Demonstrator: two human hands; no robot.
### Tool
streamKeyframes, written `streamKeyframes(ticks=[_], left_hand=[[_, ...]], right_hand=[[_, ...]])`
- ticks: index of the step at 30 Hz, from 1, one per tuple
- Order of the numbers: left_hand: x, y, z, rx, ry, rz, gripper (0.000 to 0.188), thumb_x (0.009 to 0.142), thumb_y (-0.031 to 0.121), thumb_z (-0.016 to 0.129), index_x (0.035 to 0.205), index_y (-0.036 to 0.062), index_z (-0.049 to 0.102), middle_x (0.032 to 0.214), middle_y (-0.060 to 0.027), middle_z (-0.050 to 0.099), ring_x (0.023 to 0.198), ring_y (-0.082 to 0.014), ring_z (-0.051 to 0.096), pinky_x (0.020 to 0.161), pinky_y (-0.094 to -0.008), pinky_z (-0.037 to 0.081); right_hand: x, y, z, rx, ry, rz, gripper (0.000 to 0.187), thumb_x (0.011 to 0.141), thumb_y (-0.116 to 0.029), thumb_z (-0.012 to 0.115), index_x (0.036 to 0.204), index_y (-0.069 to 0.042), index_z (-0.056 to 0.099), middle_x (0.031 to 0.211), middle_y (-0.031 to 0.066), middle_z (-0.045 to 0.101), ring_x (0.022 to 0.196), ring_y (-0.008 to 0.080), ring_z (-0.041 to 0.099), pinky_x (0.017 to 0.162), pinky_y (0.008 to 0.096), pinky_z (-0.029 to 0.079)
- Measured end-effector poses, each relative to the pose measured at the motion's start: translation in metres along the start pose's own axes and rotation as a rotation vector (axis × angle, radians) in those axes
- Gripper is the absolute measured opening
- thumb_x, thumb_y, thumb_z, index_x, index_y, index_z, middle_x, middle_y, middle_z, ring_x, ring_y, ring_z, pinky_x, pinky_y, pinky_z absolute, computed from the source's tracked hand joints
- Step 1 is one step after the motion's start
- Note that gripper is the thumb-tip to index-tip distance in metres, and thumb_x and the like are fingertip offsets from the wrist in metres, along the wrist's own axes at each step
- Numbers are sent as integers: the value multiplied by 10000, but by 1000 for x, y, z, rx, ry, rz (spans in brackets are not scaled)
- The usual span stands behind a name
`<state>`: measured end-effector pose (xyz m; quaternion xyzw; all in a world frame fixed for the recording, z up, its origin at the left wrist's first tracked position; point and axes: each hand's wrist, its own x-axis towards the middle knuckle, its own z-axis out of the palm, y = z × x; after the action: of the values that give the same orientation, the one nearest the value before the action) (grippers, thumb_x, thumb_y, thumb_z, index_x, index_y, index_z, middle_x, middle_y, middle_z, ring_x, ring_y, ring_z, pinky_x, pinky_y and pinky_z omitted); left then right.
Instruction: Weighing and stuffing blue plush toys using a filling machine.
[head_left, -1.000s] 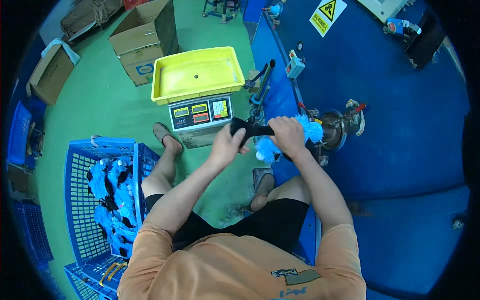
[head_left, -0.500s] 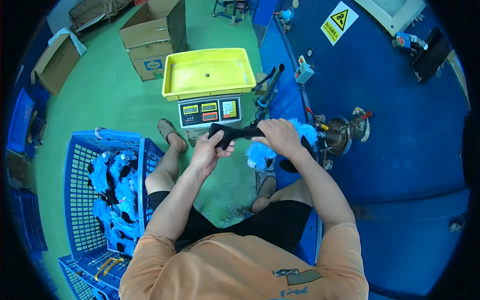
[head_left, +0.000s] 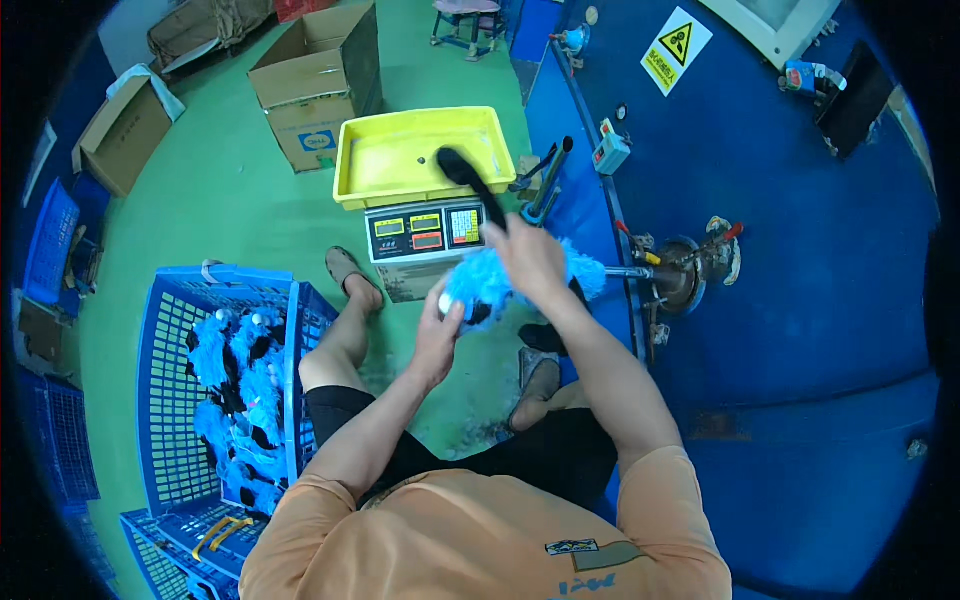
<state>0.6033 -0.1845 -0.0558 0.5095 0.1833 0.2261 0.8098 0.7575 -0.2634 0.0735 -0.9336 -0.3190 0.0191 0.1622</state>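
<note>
A fluffy blue plush toy [head_left: 487, 283] with a black limb [head_left: 470, 180] hangs in front of me. My right hand [head_left: 528, 255] grips its upper part, and the black limb sticks up over the yellow tray [head_left: 382, 170]. My left hand [head_left: 441, 322] holds the toy's lower end, where a small white piece shows. The yellow tray rests on a weighing scale [head_left: 428, 232] with a keypad and displays, on the green floor just beyond my knees.
A blue plastic crate [head_left: 170, 400] with several blue and black plush toys stands at my left. Open cardboard boxes [head_left: 315, 85] lie behind the scale. A blue machine [head_left: 760, 250] with a metal nozzle [head_left: 690, 270] fills the right side.
The toy's black part was stretched level between both hands. Now my right hand has swung it upward over the yellow tray and my left hand has dropped to the toy's lower end.
</note>
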Motion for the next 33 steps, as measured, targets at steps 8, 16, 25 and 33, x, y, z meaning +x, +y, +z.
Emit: streamKeyframes(ticks=[8, 16, 25, 33], left_hand=[[51, 68, 81, 473, -141, 181, 384, 956, 169, 622, 1296, 28, 512, 1075, -139, 604, 905, -189, 570, 782, -332, 480], [52, 37, 73, 359, 28, 159, 331, 934, 220, 631, 1179, 15, 545, 997, -139, 614, 842, -234, 592, 776, -374, 511], [32, 29, 70, 385, 68, 97, 319, 1026, 288, 522, 1247, 64, 468, 943, -158, 625, 767, -266, 602, 717, -422, 494], [84, 33, 61, 506, 3, 143, 303, 1045, 323, 444, 1187, 64, 513, 1004, -161, 648, 878, -318, 633, 803, -451, 480]], right_hand=[[4, 91, -24, -50, 137, 225, 535, 995, -525, 464, 942, -23, 641, 842, 239, 688, 802, 455, 650, 720, 526, 493], [-50, 77, -2, -44, 371, -713, 733, 843, -519, 692, 1331, 0, 517, 1218, 159, 609, 1081, 362, 582, 960, 444, 443], [-26, 89, 7, -304, 244, -476, 281, 827, -179, 624, 1085, -70, 618, 1123, 133, 652, 1084, 321, 602, 931, 425, 435], [-25, 69, 8, -298, 128, -256, 227, 820, -247, 650, 979, -84, 636, 932, 131, 658, 894, 337, 615, 841, 436, 469]])
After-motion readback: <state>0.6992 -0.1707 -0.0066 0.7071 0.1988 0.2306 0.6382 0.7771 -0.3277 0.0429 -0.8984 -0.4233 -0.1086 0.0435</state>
